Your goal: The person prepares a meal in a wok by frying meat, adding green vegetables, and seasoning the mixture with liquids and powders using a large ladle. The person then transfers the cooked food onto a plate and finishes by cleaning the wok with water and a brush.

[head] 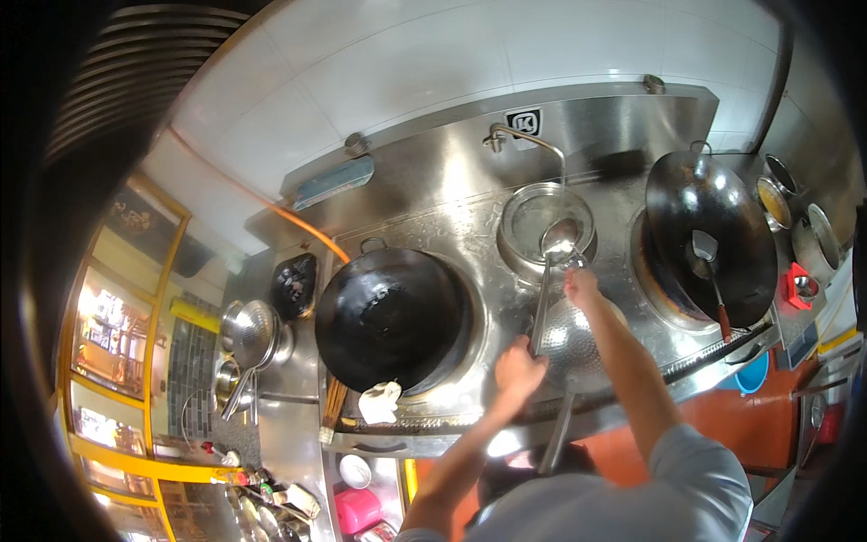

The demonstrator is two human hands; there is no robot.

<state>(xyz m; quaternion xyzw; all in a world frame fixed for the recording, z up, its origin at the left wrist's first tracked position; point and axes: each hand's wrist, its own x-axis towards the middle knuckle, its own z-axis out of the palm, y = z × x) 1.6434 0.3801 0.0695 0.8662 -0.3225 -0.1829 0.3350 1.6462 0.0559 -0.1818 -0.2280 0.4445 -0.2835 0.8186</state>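
My left hand (520, 369) grips the long handle of a steel ladle (559, 236), whose bowl is over a round metal pot (506, 252). The pot looks to hold water. Close to the ladle's bowl, my right hand (581, 286) closes around a small shiny thing (576, 260), too small to name. Above the pot hangs the spout of a bent metal faucet (550, 143), and a thin stream seems to fall from it. Beneath my forearms lies a perforated steel strainer (570, 339), its handle pointing towards me and partly covered by my right arm.
A black wok (389, 311) sits on the left burner, with a white cloth (380, 402) and a bamboo brush (332, 410) at its edge. On the right, a tilted wok (711, 196) holds a spatula (705, 246). More strainers (254, 332) stand far left; metal bowls (773, 202) line the right.
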